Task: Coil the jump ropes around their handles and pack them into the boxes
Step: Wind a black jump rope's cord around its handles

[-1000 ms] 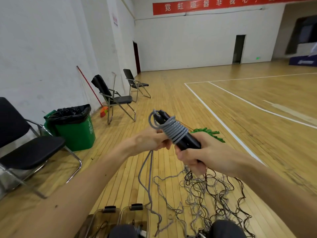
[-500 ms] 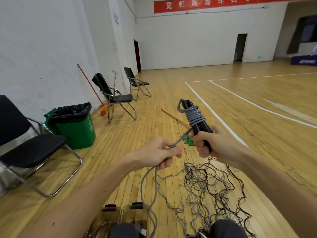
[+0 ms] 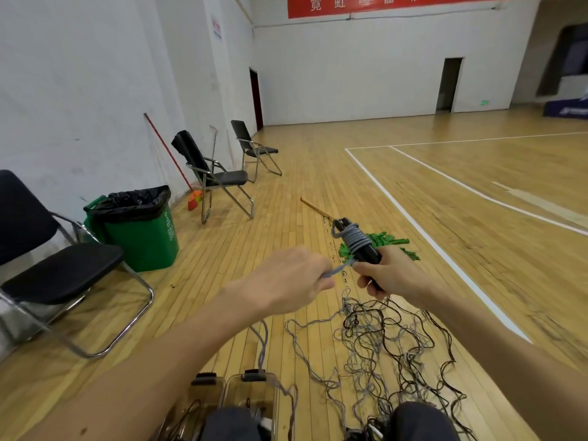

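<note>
A second ago the left hand (image 3: 286,278) was pressed against the coil. Now it sits just left of the handles (image 3: 369,251), and its thumb and fingers pinch the grey rope (image 3: 353,237) so that a short strand runs taut up to the wraps. The handles themselves have tipped lower, with their tops leaning away and to the left. The right hand (image 3: 397,275) is curled tightly round their lower half, close to the left hand but not touching it. Far left of the handles stands a chair (image 3: 63,268) with a padded black seat and a bent chrome tube frame. Nearer them is a green plastic bin (image 3: 143,240) lined with a glossy black bag; its white mark and lettering are too small to read. Below and left of the handles, at the picture's bottom edge, sit two clear boxes (image 3: 203,396) with dark latches, and the slack, twisted rope hangs down over them. The handles are smooth black cylinders held side by side, bound near the top by several neat turns of rope. Just behind them lies a green strip mop (image 3: 393,241). Below them a tangle (image 3: 391,338) of thin grey and black cords sprawls on the varnished plank floor (image 3: 318,173). High above them a red banner (image 3: 381,3) carries white Chinese characters that are cut off by the frame's top.
</note>
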